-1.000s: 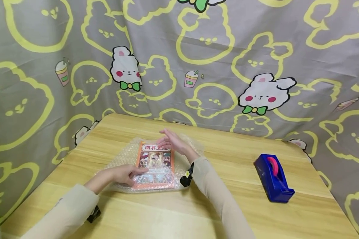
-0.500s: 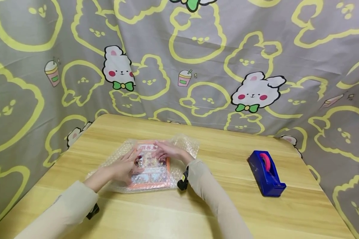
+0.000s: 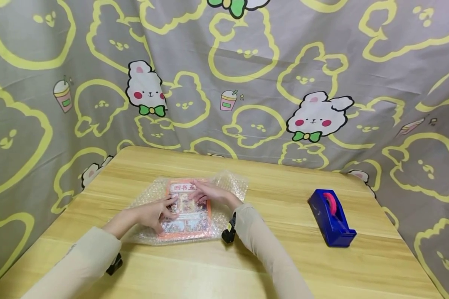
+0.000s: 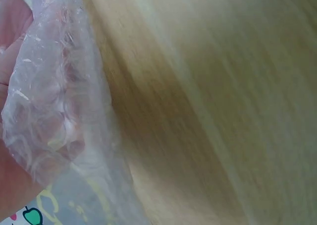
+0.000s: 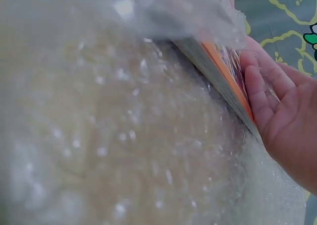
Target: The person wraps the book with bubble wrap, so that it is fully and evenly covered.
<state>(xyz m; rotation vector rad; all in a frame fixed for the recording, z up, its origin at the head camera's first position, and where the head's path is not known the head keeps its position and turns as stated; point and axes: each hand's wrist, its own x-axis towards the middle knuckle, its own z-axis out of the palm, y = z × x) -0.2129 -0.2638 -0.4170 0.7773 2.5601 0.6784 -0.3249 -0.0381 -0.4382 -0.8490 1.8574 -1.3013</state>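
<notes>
An orange-bordered comic-style book [image 3: 194, 227] lies face up on a sheet of bubble wrap [image 3: 226, 182], with a flap of the wrap over its lower part. My left hand [image 3: 147, 214] rests at the book's left side, fingers spread over the cover and thumb near the lower left corner. Bubble wrap [image 4: 44, 106] covers part of that hand in the left wrist view. Across the upper right of the cover reaches my right hand [image 3: 214, 193], its fingers loosely bent. The right wrist view shows these fingers [image 5: 255, 88] against the cover, beside the page edge.
A blue tape dispenser [image 3: 331, 224] with a pink core stands on the wooden table [image 3: 277, 199], right of the wrap. Behind and beside the table hangs a grey curtain [image 3: 194, 50] with yellow outlines and white rabbits.
My right hand has come down and toward the middle of the cover. The left hand has moved further over the book, then slightly back. The head view has shifted a little to the right.
</notes>
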